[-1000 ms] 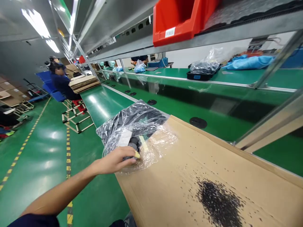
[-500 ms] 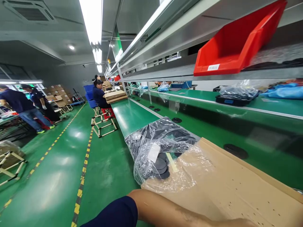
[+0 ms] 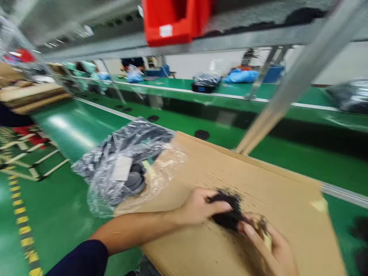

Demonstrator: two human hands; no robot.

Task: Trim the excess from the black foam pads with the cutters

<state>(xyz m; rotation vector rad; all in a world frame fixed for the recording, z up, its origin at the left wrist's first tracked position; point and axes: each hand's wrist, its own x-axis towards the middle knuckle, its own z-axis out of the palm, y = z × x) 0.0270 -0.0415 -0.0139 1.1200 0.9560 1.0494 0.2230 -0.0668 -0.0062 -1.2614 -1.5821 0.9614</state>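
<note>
Black granules point(image 3: 227, 211) on cardboard sheet point(image 3: 281, 188) are held between left hand point(image 3: 198, 207) and right hand point(image 3: 267, 245), close together; plastic bag point(image 3: 120, 165) lies at 10 o'clock.

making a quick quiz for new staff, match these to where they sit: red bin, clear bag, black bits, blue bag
Things:
1. red bin
2. clear bag
3. black bits
4. blue bag

Places:
a. far bench
b. overhead shelf
c. cardboard, between the left hand and right hand
d. near bench, lapping the cardboard's edge

Pairs: 1-b, 2-d, 3-c, 4-a
</note>
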